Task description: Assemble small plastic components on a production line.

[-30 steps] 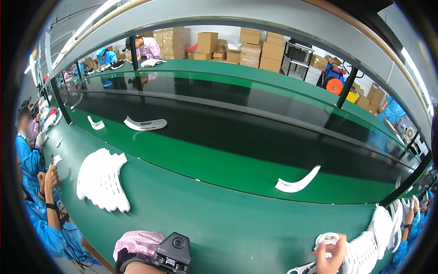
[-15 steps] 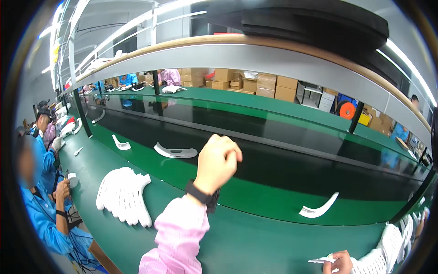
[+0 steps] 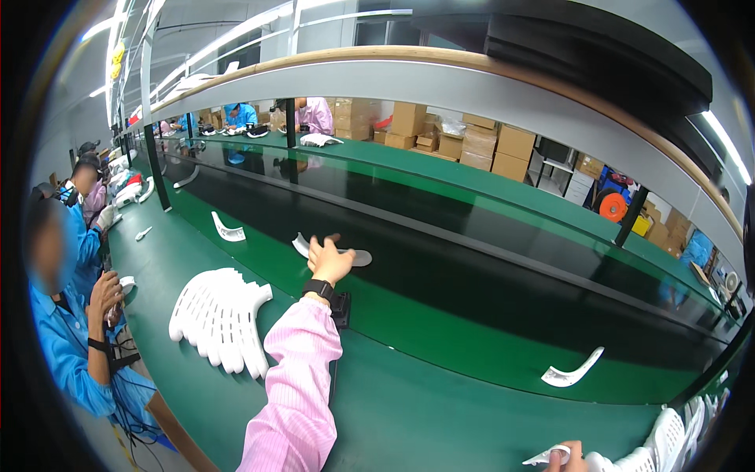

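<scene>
My left hand (image 3: 329,263), in a pink sleeve with a black wristband, reaches over a white curved slotted piece (image 3: 362,258) on the dark belt. Its fingers are spread above the middle of that piece and partly hide it; whether they touch it I cannot tell. At the lower edge on the right, my right hand (image 3: 574,456) pinches a small white curved part (image 3: 543,456), and much of this hand is cut off. A fanned row of white slotted pieces (image 3: 216,315) lies on the green table, left of my left forearm.
White curved pieces lie on the belt's near green strip, one left (image 3: 228,230) and one right (image 3: 570,374). More white pieces (image 3: 668,436) are stacked at the lower right. A person in blue (image 3: 67,338) works at the left. A grey shelf beam (image 3: 440,75) crosses above.
My left hand has moved left and forward from a loosely curled pose onto the curved piece, its fingers now spread. My right hand still grips its white part. The view has shifted slightly.
</scene>
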`<action>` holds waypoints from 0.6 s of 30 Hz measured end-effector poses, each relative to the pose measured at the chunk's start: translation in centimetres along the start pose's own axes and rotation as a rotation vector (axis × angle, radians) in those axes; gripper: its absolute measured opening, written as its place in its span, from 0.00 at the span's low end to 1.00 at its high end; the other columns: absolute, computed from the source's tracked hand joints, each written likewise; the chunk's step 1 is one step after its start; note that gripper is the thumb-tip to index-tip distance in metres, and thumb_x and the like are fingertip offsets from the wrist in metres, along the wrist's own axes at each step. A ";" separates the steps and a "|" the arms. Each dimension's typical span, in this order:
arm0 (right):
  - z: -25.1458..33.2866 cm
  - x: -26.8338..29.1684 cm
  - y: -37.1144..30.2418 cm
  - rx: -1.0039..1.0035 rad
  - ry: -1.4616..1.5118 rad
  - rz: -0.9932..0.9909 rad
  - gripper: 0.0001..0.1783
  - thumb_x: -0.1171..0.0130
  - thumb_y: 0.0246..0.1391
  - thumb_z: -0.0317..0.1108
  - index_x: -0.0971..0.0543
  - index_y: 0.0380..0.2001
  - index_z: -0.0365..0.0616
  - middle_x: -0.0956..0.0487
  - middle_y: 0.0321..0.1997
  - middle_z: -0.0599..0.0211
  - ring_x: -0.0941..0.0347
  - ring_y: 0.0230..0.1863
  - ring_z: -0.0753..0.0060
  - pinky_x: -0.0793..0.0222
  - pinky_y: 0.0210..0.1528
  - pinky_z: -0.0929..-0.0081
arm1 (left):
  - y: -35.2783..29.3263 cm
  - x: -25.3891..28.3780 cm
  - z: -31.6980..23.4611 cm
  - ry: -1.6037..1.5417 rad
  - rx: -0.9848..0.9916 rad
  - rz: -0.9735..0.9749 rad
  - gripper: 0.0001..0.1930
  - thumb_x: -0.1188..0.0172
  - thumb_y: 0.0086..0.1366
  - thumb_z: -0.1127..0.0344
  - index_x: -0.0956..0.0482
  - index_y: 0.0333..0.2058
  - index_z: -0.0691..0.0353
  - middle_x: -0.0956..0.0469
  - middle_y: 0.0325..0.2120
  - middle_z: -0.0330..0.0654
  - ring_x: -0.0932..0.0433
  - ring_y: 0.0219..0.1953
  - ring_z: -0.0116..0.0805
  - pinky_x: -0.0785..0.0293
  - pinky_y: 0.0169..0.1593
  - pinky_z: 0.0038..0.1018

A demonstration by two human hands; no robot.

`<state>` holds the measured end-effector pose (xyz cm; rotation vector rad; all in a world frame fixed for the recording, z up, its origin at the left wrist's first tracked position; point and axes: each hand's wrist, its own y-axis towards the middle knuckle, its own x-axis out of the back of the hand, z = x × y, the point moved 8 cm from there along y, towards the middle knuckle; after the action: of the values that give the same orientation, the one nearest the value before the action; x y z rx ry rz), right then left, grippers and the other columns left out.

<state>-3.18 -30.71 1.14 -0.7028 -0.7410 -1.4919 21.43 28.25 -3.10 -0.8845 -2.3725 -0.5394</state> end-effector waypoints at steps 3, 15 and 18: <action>-0.8 0.1 0.3 -0.031 -0.090 0.005 0.14 0.46 0.69 0.39 0.25 0.50 0.41 0.19 0.29 0.54 0.22 0.30 0.59 0.28 0.32 0.66 | 1.6 1.0 3.7 -0.335 0.128 -0.188 0.36 0.34 0.54 0.54 0.29 0.65 0.46 0.60 0.74 0.60 0.56 0.75 0.59 0.53 0.73 0.49; 0.8 2.3 0.0 -0.120 -0.090 -0.274 0.37 0.32 0.54 0.32 0.32 0.68 0.44 0.26 0.55 0.47 0.27 0.49 0.48 0.30 0.53 0.62 | 2.6 -3.6 10.0 -1.099 0.313 0.208 0.25 0.38 0.64 0.59 0.28 0.59 0.57 0.35 0.63 0.41 0.33 0.63 0.51 0.31 0.60 0.45; 0.8 1.7 0.2 0.098 -0.149 -0.242 0.37 0.35 0.48 0.26 0.29 0.65 0.46 0.30 0.60 0.47 0.31 0.58 0.42 0.32 0.60 0.59 | 2.3 -3.9 8.6 -1.060 0.272 0.219 0.29 0.42 0.67 0.60 0.33 0.66 0.55 0.34 0.63 0.41 0.28 0.59 0.45 0.28 0.57 0.40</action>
<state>-3.07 -31.06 2.98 -0.6727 -1.0359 -1.6211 22.47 32.58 -11.73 -1.5169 -3.0499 0.4782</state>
